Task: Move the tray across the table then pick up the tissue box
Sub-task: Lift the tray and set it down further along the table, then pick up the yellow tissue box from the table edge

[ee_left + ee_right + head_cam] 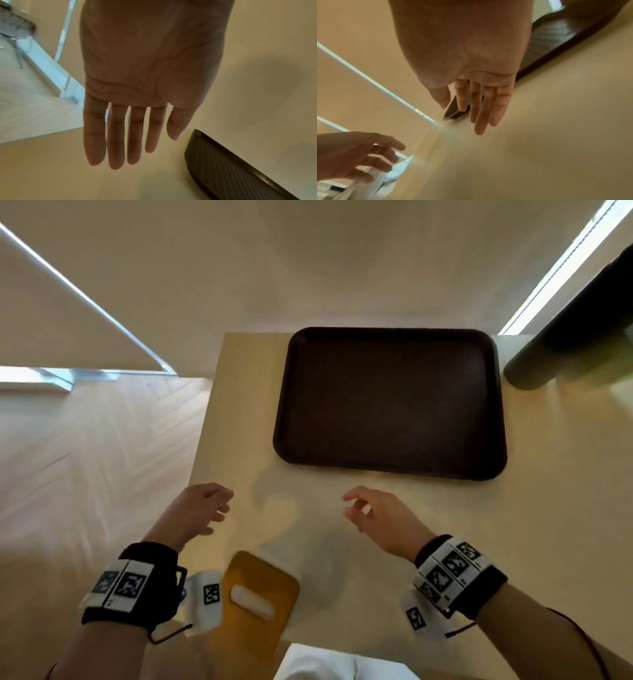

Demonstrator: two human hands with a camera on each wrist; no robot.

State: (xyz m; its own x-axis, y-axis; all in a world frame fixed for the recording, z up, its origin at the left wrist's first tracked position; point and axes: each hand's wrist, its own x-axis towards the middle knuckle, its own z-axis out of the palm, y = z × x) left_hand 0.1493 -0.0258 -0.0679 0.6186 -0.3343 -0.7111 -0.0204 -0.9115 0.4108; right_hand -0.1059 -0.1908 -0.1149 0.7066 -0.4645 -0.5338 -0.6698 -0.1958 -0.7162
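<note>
A dark brown tray (390, 402) lies flat at the far side of the pale table (445, 515), with nothing on it. Its corner shows in the left wrist view as a textured tray (231, 174) and behind the palm in the right wrist view as a dark tray (556, 35). A mustard tissue box (257, 594) with a white tissue in its slot sits at the near edge between my wrists. My left hand (205, 508) hovers over the table's left edge, fingers relaxed, empty. My right hand (370, 511) hovers just short of the tray's near rim, fingers loose, empty.
A dark green rounded seat or cushion (575, 337) stands at the table's far right corner. The table's left edge (205, 440) drops to a light wooden floor (85, 457). A white garment (325, 662) shows at the near edge.
</note>
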